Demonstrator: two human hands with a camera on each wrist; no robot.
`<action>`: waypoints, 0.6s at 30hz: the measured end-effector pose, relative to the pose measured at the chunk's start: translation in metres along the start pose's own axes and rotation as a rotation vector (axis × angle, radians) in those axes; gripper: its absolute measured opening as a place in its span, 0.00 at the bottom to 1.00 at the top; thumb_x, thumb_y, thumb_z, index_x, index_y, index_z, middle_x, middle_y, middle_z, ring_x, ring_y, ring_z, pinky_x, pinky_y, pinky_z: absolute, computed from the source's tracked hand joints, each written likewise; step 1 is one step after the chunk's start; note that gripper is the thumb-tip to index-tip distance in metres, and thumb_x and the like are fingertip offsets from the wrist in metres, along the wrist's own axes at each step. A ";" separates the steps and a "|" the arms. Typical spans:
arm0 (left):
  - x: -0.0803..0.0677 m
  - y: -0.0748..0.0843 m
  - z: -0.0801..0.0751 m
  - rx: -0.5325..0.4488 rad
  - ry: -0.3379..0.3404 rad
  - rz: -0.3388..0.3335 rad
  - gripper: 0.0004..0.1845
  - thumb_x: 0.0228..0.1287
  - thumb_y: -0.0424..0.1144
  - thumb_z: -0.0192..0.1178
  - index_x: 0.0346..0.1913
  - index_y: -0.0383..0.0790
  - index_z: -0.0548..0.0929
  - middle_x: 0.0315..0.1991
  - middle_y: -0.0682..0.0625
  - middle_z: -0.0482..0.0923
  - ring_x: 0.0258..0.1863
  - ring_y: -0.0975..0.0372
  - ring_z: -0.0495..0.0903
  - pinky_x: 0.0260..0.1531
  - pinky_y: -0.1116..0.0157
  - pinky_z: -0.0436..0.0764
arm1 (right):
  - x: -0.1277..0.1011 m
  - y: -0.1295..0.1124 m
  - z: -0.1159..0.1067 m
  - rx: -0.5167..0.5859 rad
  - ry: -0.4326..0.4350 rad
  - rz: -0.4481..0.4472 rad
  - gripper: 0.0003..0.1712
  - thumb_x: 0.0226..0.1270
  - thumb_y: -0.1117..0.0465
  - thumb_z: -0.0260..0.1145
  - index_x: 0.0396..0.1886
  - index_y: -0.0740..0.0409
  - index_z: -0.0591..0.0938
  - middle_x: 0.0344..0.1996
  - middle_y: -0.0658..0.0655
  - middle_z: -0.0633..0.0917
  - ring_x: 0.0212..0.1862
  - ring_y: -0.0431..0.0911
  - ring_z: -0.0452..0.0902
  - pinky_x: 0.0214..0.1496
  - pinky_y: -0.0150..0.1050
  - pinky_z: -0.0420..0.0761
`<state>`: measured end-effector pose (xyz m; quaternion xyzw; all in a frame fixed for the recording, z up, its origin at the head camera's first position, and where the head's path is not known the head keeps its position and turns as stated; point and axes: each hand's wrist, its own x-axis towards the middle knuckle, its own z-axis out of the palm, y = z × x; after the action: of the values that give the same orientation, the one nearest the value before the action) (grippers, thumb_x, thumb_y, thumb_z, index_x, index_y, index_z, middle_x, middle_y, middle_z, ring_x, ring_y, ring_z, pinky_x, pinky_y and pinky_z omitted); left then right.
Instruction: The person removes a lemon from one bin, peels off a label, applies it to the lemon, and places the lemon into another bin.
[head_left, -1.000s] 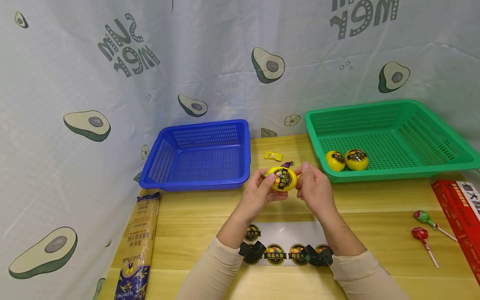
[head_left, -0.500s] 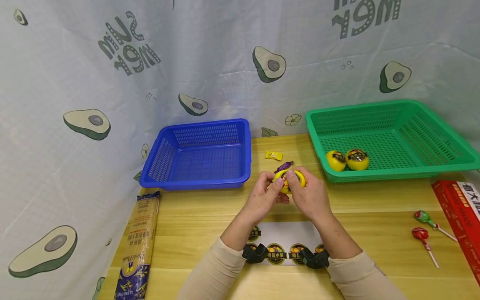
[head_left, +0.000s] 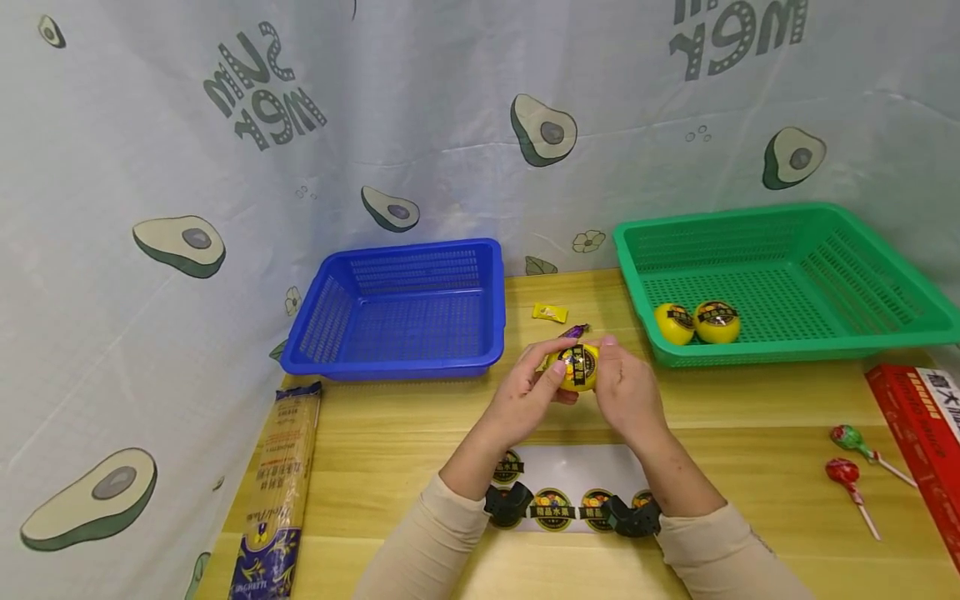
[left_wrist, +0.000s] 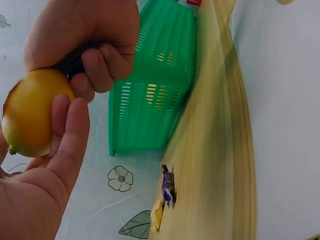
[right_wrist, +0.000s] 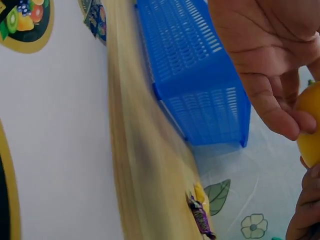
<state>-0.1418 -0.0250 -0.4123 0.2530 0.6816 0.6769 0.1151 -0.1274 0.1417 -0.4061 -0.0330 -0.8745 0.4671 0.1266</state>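
Observation:
Both hands hold one yellow lemon (head_left: 576, 367) with a black and gold sticker above the wooden table (head_left: 420, 433). My left hand (head_left: 534, 383) cups the lemon (left_wrist: 31, 112) from the left, fingers curled under it. My right hand (head_left: 624, 385) grips it from the right, and its fingertips (right_wrist: 295, 122) press the lemon (right_wrist: 311, 131). A white sticker sheet (head_left: 576, 487) with round labels lies under my wrists. Two more stickered lemons (head_left: 696, 322) sit in the green basket (head_left: 885, 333).
A blue basket (head_left: 402, 307) stands at the back left. A yellow candy (head_left: 549, 312) and a purple candy (head_left: 573, 331) lie between the baskets. A spaghetti pack (head_left: 276, 492) is at the left edge; two lollipops (head_left: 851, 458) and a red box (head_left: 918, 433) at the right.
The lemon has been turned in my hands, so its sticker now faces the camera edge-on as a band. Both hands have drawn closer round it.

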 end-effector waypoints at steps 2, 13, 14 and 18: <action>0.000 0.001 0.001 -0.020 0.000 -0.029 0.24 0.78 0.33 0.54 0.73 0.43 0.68 0.66 0.38 0.66 0.37 0.56 0.86 0.47 0.55 0.88 | 0.001 0.002 -0.003 0.017 -0.018 0.019 0.39 0.85 0.42 0.34 0.50 0.63 0.86 0.23 0.61 0.81 0.26 0.48 0.72 0.26 0.37 0.72; 0.003 -0.002 -0.001 0.013 0.058 -0.146 0.28 0.64 0.29 0.69 0.65 0.50 0.76 0.68 0.46 0.69 0.38 0.64 0.82 0.35 0.71 0.81 | -0.010 0.024 -0.039 -0.024 -0.094 0.137 0.37 0.83 0.37 0.35 0.55 0.59 0.81 0.21 0.54 0.77 0.22 0.44 0.71 0.24 0.38 0.71; 0.003 -0.002 -0.001 0.010 0.062 -0.145 0.28 0.64 0.29 0.69 0.65 0.49 0.76 0.68 0.46 0.69 0.37 0.64 0.82 0.35 0.71 0.81 | -0.013 0.028 -0.044 -0.033 -0.083 0.138 0.36 0.84 0.38 0.36 0.56 0.59 0.81 0.22 0.53 0.77 0.22 0.43 0.72 0.24 0.38 0.71; 0.002 -0.003 -0.004 0.014 0.054 -0.110 0.27 0.63 0.27 0.70 0.63 0.43 0.77 0.69 0.46 0.69 0.37 0.64 0.82 0.37 0.72 0.82 | -0.022 0.044 -0.065 -0.081 0.005 0.158 0.34 0.85 0.41 0.37 0.56 0.59 0.82 0.24 0.50 0.78 0.22 0.39 0.73 0.27 0.36 0.71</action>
<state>-0.1462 -0.0269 -0.4141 0.1976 0.7021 0.6713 0.1318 -0.0928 0.2155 -0.4121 -0.1084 -0.8871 0.4396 0.0900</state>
